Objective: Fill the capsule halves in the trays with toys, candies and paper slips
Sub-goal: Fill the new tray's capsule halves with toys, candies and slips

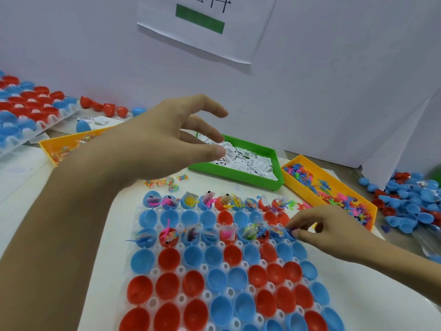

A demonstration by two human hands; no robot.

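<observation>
Capsule halves [216, 278] in white tray [156, 273] below left hand [164, 142]: red and blue, mixed. Filled rows beside right hand [317, 231]: pink, yellow, purple, blue toys. Bin of paper slips [248, 161] under left fingertips: bright green [238, 178]; slips white with black print. Toy bin [307, 163] beyond right hand: orange-yellow; toys [334, 189] pink, blue, purple, orange. Candy bin [47, 144] behind left wrist: orange-yellow; candies multicoloured. Loose capsule pile [410, 201] right of right hand: mostly blue, some red. Wall sheet [238, 41] above left hand: white, green bar, black characters.
</observation>
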